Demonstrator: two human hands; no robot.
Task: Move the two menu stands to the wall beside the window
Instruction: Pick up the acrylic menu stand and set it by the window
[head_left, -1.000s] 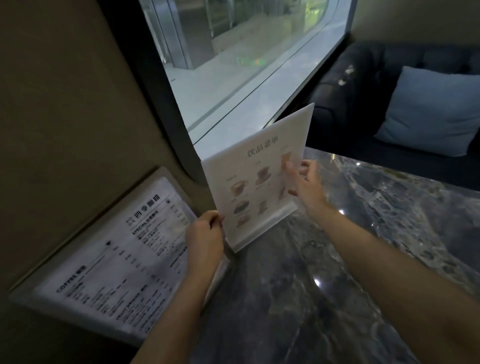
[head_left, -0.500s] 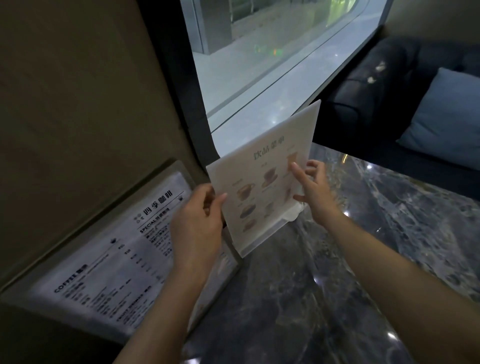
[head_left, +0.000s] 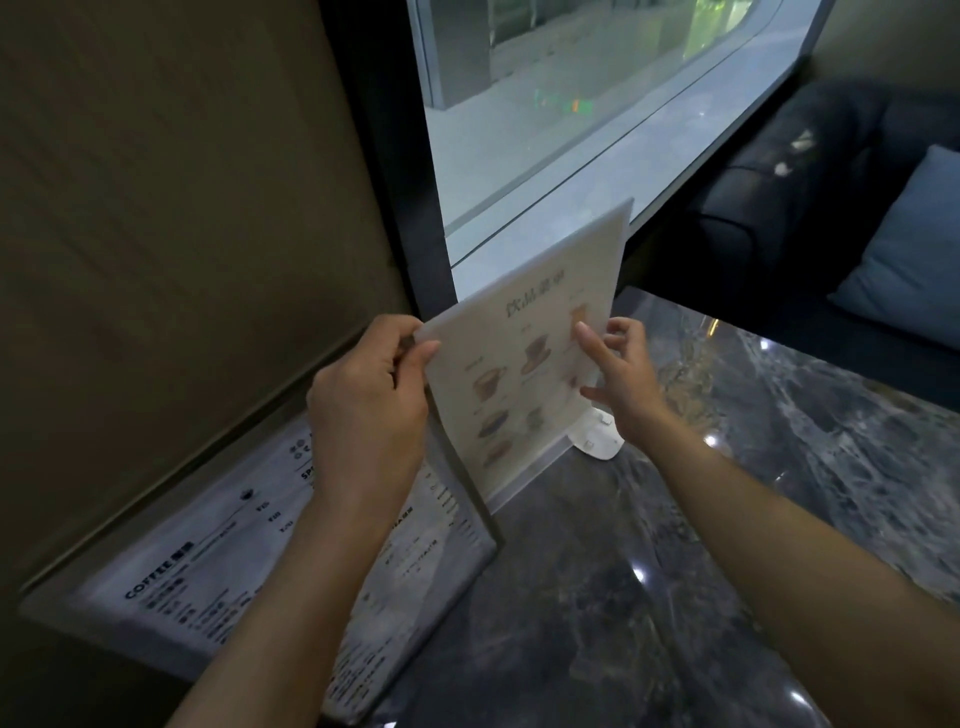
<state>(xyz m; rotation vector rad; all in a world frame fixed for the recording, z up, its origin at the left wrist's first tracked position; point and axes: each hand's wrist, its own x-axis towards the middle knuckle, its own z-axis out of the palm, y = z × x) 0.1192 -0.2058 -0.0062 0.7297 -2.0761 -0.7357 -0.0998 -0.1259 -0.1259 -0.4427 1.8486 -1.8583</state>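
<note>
A white drinks menu stand (head_left: 540, 332) with coffee cup pictures stands upright on the marble table (head_left: 649, 571), near the window (head_left: 571, 114). My left hand (head_left: 369, 405) grips its left edge, thumb in front. My right hand (head_left: 618, 374) holds its right edge, fingers on the front face. Its clear base (head_left: 597, 441) rests on the table. A second, larger coffee menu stand (head_left: 218, 566) with black text leans against the beige wall (head_left: 182, 208) at the left, partly hidden by my left forearm.
A dark window frame (head_left: 395, 182) separates the wall from the glass. A dark sofa (head_left: 810, 197) with a blue cushion (head_left: 904, 249) sits beyond the table's far edge at the right. The table stretches to the right and toward me.
My left hand slid up from the drinks menu stand's lower left corner to its upper left edge. The stand has turned more upright and its base now sits on the table.
</note>
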